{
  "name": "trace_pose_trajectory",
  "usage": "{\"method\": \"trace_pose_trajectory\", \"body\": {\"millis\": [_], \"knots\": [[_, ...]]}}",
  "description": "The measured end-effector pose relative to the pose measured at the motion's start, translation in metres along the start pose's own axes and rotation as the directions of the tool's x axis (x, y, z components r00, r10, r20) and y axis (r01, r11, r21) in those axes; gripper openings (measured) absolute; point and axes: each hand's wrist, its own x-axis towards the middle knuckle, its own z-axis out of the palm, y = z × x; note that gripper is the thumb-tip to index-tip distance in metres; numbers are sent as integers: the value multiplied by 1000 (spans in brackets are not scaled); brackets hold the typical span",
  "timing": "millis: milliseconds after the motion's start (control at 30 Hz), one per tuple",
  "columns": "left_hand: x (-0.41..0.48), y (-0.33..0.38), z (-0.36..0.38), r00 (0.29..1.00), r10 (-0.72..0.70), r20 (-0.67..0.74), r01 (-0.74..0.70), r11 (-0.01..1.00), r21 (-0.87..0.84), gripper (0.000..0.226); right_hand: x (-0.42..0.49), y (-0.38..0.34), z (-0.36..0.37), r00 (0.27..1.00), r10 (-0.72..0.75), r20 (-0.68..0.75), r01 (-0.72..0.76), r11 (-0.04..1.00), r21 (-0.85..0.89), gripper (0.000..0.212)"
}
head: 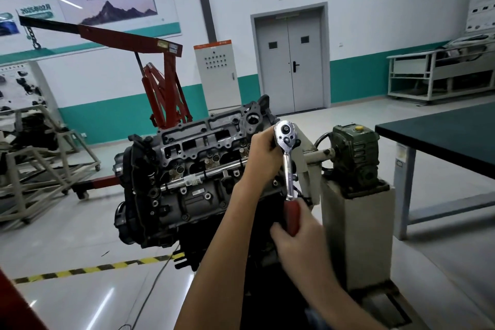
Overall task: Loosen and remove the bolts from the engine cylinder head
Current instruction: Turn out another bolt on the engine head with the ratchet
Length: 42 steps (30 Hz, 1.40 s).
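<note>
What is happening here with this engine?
A person works on an engine cylinder head mounted on a stand. The right hand grips the red handle of a ratchet wrench, and the left hand holds it near its chrome head, at the end of the cylinder head. Whether it sits on a bolt is hidden behind the left hand.

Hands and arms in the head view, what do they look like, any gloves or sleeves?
No gloves on the left hand or the right hand, and no sleeves on either forearm as far as the frame shows. No watch, ring or wristband is visible.
</note>
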Motion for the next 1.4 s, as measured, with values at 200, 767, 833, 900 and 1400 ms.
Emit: {"method": "trace_pose_trajectory", "body": {"millis": [200, 767, 833, 900, 1400], "knots": [[2, -1, 0, 999, -47, 12, 47, 999, 21, 42, 22, 8, -47, 982, -50, 182, 100, 954, -282, 33], [3, 1, 5, 1000, -20, 17, 20, 999, 32, 46, 1, -3, 0, 1000, -17, 8, 17, 998, -54, 27], [4, 1, 5, 999, -24, 22, 23, 999, 49, 42, 15, 5, -37, 992, -55, 111, 80, 969, -235, 35], [5, 5, 7, 999, -18, 45, 15, 998, 68, 37, 41, 8, -84, 964, -48, 260, 162, 885, -437, 41], [4, -4, 1, 1000, 10, 14, -10, 1000, 22, 51, 0, 0, 4, 999, 31, 41, -28, 997, -79, 25]]}}
